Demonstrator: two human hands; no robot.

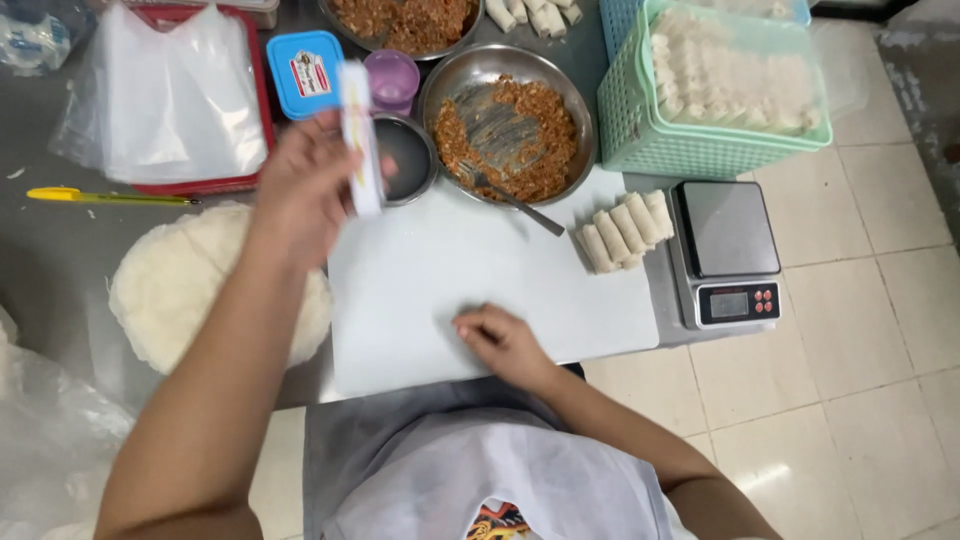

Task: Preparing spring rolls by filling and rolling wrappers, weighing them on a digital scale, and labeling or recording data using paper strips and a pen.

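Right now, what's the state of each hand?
Left hand: raised, closed on a white wrapper sheet.
Right hand: holds nothing, fingers curled, resting on the white cutting board.

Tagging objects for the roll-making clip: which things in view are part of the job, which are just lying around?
In use: left hand holding a white wrapped roll; right hand on the white cutting board; filling bowl; finished rolls; wrapper stack.

Lying about: yellow pen; blue-lidded box; scale; purple cup.
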